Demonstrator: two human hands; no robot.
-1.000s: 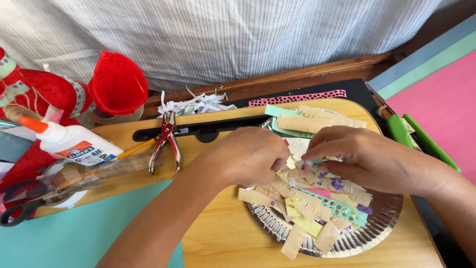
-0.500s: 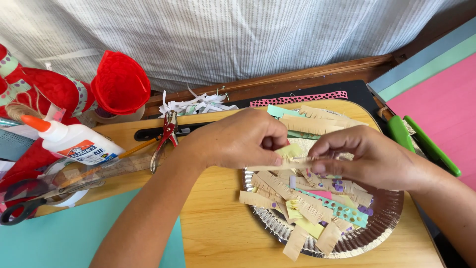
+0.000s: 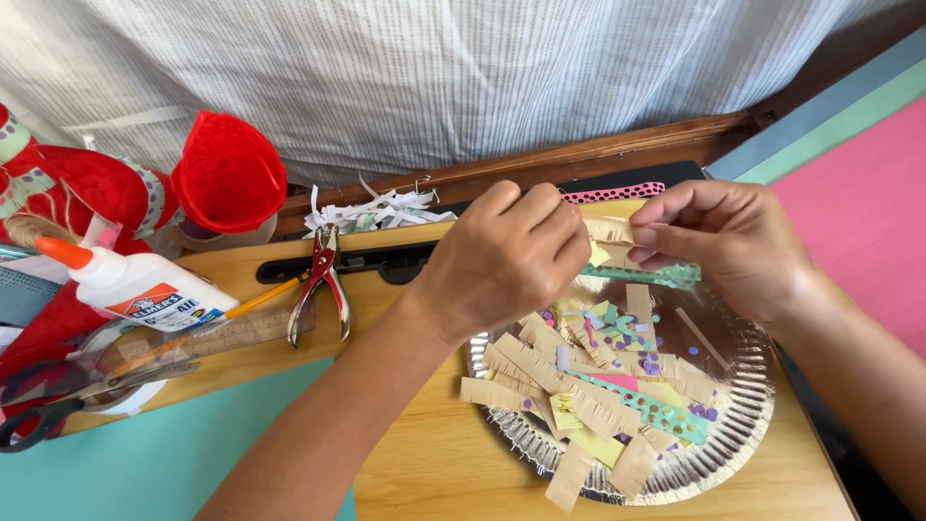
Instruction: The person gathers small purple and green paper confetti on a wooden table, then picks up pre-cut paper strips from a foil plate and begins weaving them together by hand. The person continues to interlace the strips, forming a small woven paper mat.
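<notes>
My left hand (image 3: 506, 260) and my right hand (image 3: 728, 246) are raised over the far side of a silver paper plate (image 3: 743, 425). Between their fingertips they pinch a small tan fringed paper strip (image 3: 608, 230), with a bit of yellow paper just under it. The plate holds several paper scraps (image 3: 588, 391): tan fringed strips, green and yellow pieces, a pink sliver and small purple dots. Some tan strips hang over the plate's near rim. The plate rests on a wooden board (image 3: 434, 463).
Left of the hands lie a red-handled hole punch (image 3: 323, 280), a pencil, a ruler (image 3: 207, 338), a white glue bottle with an orange cap (image 3: 130, 285) and scissors (image 3: 58, 405). A red cup (image 3: 227, 178) and shredded white paper (image 3: 371, 207) sit behind. Pink and green sheets lie right.
Both hands have lifted from the scraps on the plate toward its far edge, bringing a tan strip up between their fingertips. The view has also drawn closer.
</notes>
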